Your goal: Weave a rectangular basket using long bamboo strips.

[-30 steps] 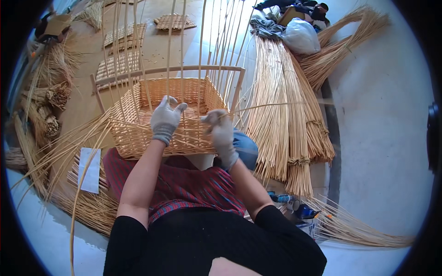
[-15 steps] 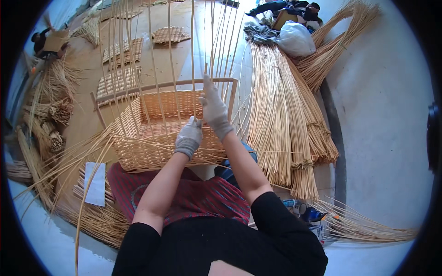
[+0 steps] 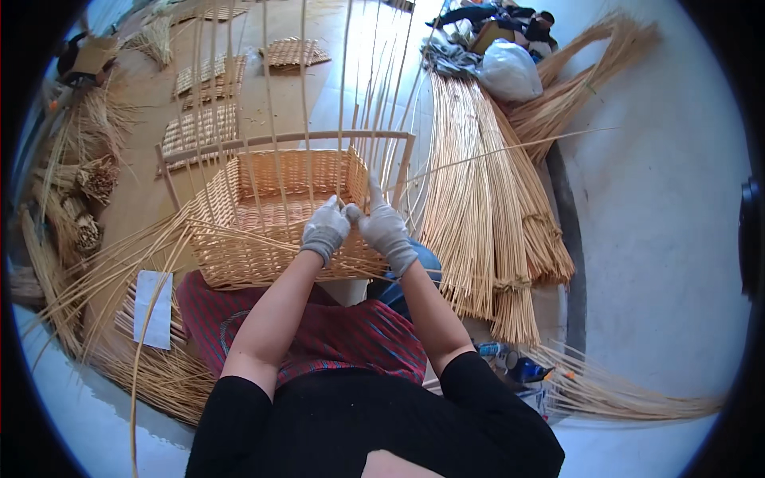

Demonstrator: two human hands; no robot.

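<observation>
A woven wicker basket [image 3: 255, 259] tilts over my lap, its upright stakes [image 3: 267, 88] rising through and past a wooden bar frame [image 3: 271, 139]. My left hand [image 3: 325, 229], in a pale glove, is closed at the near rim around the foot of a stake. Close beside it, my gloved right hand [image 3: 386, 233] has its index finger pointing up and its thumb bent toward the left hand. A long thin reed [image 3: 510, 148] runs from the right hand out to the right. The exact grip between the fingers is partly hidden.
Loose reed ends [image 3: 135, 239] fan out from the basket's left side. A red striped cloth [image 3: 358, 338] covers my lap. Large reed bundles [image 3: 486, 207] lie at right, near a white bag [image 3: 511, 70]. Flat woven panels [image 3: 295, 53] lie farther off.
My right hand has come down from higher on the stakes to the rim beside my left. The long reed at right has swung upward. My left hand has barely moved.
</observation>
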